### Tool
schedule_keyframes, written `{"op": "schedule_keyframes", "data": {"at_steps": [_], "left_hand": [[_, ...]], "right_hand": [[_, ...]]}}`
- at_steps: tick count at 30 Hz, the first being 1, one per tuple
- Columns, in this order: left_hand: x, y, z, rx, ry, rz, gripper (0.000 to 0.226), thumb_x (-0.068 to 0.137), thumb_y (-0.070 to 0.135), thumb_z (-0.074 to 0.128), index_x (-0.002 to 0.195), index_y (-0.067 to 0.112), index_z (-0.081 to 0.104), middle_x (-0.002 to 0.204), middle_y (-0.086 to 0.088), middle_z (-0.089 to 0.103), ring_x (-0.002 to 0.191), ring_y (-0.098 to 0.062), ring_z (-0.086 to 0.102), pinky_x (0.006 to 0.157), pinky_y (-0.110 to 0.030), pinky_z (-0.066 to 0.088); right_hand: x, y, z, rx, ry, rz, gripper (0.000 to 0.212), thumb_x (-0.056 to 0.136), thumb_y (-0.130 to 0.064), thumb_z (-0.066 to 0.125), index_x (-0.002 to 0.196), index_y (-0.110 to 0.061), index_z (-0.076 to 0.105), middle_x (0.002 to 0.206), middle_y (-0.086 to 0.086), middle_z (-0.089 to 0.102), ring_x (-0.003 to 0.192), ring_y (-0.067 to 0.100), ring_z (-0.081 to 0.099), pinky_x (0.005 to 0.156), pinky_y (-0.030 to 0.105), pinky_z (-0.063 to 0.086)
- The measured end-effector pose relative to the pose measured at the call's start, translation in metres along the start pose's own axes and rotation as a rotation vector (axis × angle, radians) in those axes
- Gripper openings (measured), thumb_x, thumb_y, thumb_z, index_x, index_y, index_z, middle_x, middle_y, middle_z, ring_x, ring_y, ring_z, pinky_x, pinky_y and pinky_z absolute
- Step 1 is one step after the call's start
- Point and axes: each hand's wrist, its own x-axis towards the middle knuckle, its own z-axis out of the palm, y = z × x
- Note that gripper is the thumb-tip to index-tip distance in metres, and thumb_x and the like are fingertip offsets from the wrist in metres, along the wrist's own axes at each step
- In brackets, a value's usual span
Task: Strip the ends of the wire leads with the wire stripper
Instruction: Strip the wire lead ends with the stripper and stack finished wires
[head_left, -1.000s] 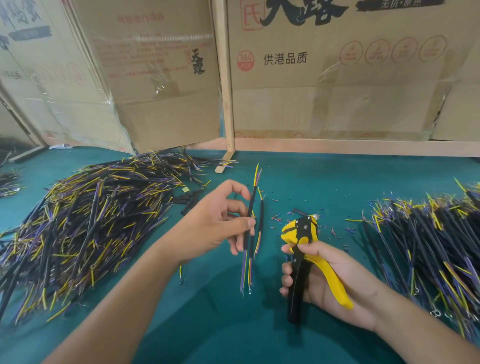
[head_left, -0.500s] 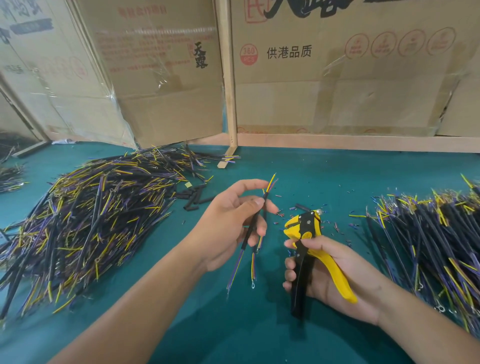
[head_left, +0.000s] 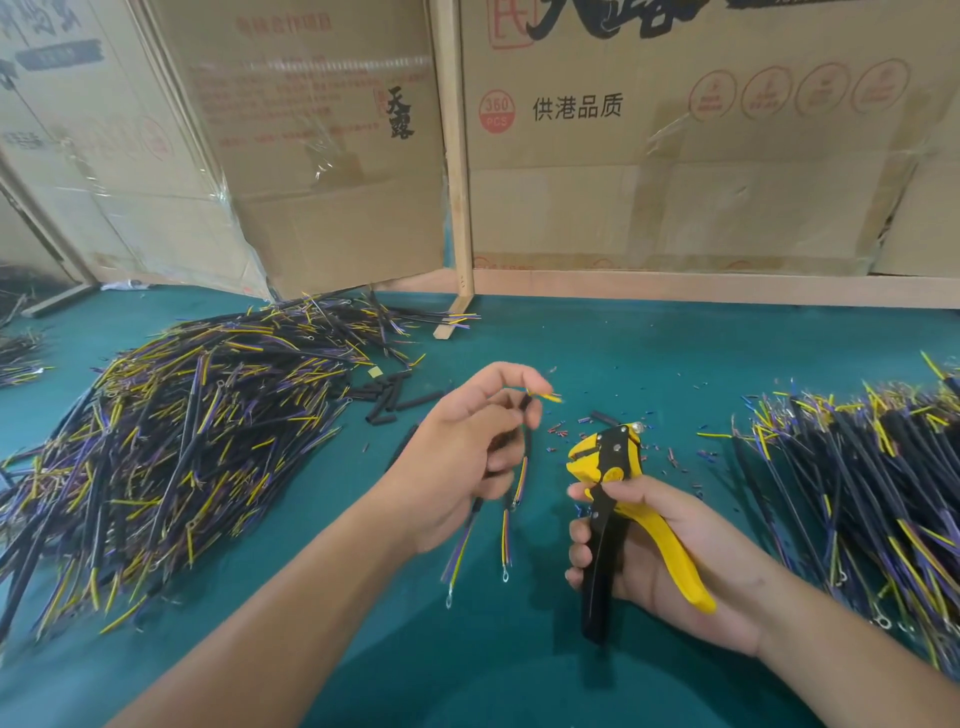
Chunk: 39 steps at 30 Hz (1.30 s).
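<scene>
While the left hand (head_left: 457, 457) pinches a small bunch of wire leads (head_left: 519, 475) between thumb and fingertips, the right hand (head_left: 660, 545) curls around the handles of a yellow and black wire stripper (head_left: 605, 467), held just beside the leads but apart from them. Both are raised over a green table (head_left: 623, 353). Each lead's long axis runs roughly upright: yellow tips poke up and right past the fingertips toward the stripper's head, and ring-ended tails hang down toward the viewer. No lead sits in the stripper's mouth, so this bunch looks not yet stripped. Tiny insulation scraps (head_left: 558, 428) dot the table near the tool, suggesting finished work. Large piles of leads lie left (head_left: 171, 431) and right (head_left: 852, 478), so plenty likely remains.
</scene>
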Motion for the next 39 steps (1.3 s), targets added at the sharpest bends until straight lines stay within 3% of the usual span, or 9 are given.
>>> {"op": "schedule_keyframes", "data": {"at_steps": [3, 7, 13, 17, 21, 26, 28, 32, 39], "left_hand": [[0.0, 0.002, 0.004, 0.218, 0.083, 0.041, 0.012, 0.091, 0.025, 0.046, 0.083, 0.024, 0.055, 0.077, 0.005, 0.048, 0.051, -0.008, 0.025, 0.042, -0.015, 0.021], [0.0, -0.004, 0.004, 0.501, 0.11, 0.249, 0.019, 0.099, 0.032, 0.051, 0.085, 0.021, 0.045, 0.069, 0.012, 0.041, 0.058, -0.011, 0.028, 0.051, -0.017, 0.028], [-0.001, -0.009, 0.004, 0.502, 0.025, 0.237, 0.014, 0.1, 0.033, 0.048, 0.11, 0.025, 0.044, 0.077, 0.008, 0.054, 0.073, -0.033, 0.038, 0.066, -0.043, 0.035], [-0.001, -0.01, 0.004, 0.524, -0.022, 0.239, 0.01, 0.102, 0.029, 0.046, 0.111, 0.024, 0.044, 0.082, 0.017, 0.057, 0.074, -0.03, 0.043, 0.07, -0.036, 0.038], [0.0, -0.009, 0.001, 0.453, -0.041, 0.231, 0.004, 0.101, 0.02, 0.046, 0.103, 0.023, 0.044, 0.086, 0.015, 0.058, 0.084, -0.013, 0.049, 0.079, -0.027, 0.041], [0.0, -0.008, -0.001, 0.419, -0.037, 0.216, 0.006, 0.102, 0.025, 0.045, 0.101, 0.025, 0.039, 0.089, 0.007, 0.064, 0.085, -0.044, 0.048, 0.087, -0.062, 0.039], [0.0, -0.008, 0.0, 0.435, -0.039, 0.204, 0.007, 0.102, 0.025, 0.045, 0.102, 0.024, 0.038, 0.089, 0.006, 0.066, 0.085, -0.044, 0.049, 0.087, -0.061, 0.04], [-0.002, -0.008, 0.003, 0.549, -0.04, 0.255, 0.011, 0.102, 0.018, 0.048, 0.099, 0.025, 0.042, 0.087, 0.01, 0.066, 0.085, -0.021, 0.057, 0.082, -0.042, 0.045], [-0.008, -0.007, 0.014, 0.768, -0.07, 0.325, 0.007, 0.101, 0.025, 0.049, 0.099, 0.029, 0.045, 0.093, 0.012, 0.067, 0.077, -0.039, 0.058, 0.076, -0.05, 0.05]], "right_hand": [[0.0, 0.001, -0.001, -0.008, -0.015, -0.018, 0.04, 0.08, -0.021, 0.063, 0.117, -0.008, 0.058, 0.084, 0.019, 0.055, 0.069, 0.033, 0.056, 0.071, 0.048, 0.056], [-0.004, 0.002, -0.005, -0.037, -0.114, -0.103, 0.051, 0.08, -0.005, 0.059, 0.131, -0.007, 0.06, 0.094, 0.022, 0.06, 0.081, 0.036, 0.061, 0.081, 0.054, 0.054], [-0.007, 0.0, -0.005, -0.062, -0.16, -0.171, 0.052, 0.079, -0.008, 0.057, 0.131, -0.01, 0.062, 0.099, 0.022, 0.061, 0.085, 0.035, 0.061, 0.085, 0.056, 0.053], [-0.008, 0.0, -0.003, -0.081, -0.141, -0.193, 0.052, 0.079, -0.008, 0.056, 0.13, -0.009, 0.063, 0.096, 0.021, 0.06, 0.082, 0.034, 0.06, 0.084, 0.056, 0.053], [-0.009, -0.001, -0.002, -0.109, -0.143, -0.212, 0.05, 0.079, -0.007, 0.055, 0.129, -0.01, 0.064, 0.095, 0.02, 0.06, 0.082, 0.034, 0.06, 0.083, 0.055, 0.053], [-0.01, 0.0, -0.002, -0.139, -0.148, -0.244, 0.047, 0.086, -0.002, 0.048, 0.13, -0.009, 0.062, 0.094, 0.02, 0.06, 0.082, 0.034, 0.059, 0.081, 0.052, 0.054], [-0.01, 0.0, -0.002, -0.143, -0.147, -0.253, 0.047, 0.085, -0.002, 0.051, 0.13, -0.008, 0.062, 0.094, 0.02, 0.059, 0.082, 0.034, 0.059, 0.08, 0.052, 0.054], [-0.009, 0.001, 0.0, -0.153, -0.119, -0.289, 0.044, 0.084, -0.013, 0.059, 0.127, -0.008, 0.062, 0.09, 0.019, 0.058, 0.077, 0.032, 0.059, 0.078, 0.051, 0.054], [-0.008, 0.003, 0.002, -0.182, -0.035, -0.372, 0.018, 0.086, -0.022, 0.066, 0.101, -0.015, 0.072, 0.081, 0.014, 0.056, 0.071, 0.03, 0.056, 0.069, 0.048, 0.054]]}}
